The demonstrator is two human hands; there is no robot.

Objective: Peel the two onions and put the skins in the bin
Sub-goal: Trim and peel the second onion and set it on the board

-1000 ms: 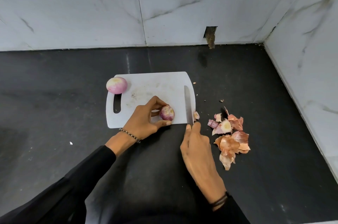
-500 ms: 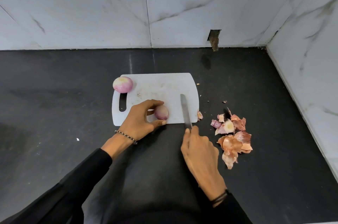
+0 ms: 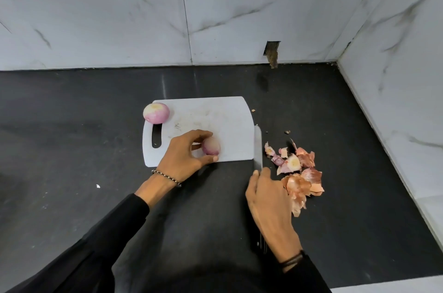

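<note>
A white cutting board [image 3: 215, 120] lies on the dark counter. One peeled, pinkish onion [image 3: 156, 113] sits at the board's far left corner. My left hand [image 3: 182, 156] holds a second peeled onion [image 3: 211, 146] between thumb and fingers near the board's front edge. My right hand [image 3: 268, 201] grips a knife [image 3: 258, 146] just right of the board, blade pointing away from me and lying along the board's right edge. A heap of orange-brown onion skins [image 3: 299, 173] lies on the counter right of the knife. No bin is in view.
The black counter [image 3: 72, 149] ends at marble walls behind and on the right [image 3: 395, 101]. A small hole [image 3: 272, 49] is cut low in the back wall. Tiny skin crumbs [image 3: 287, 132] lie beyond the heap.
The knife blade swung onto the board beside the onion, then back off to the board's right edge. My left hand stayed on the small onion.
</note>
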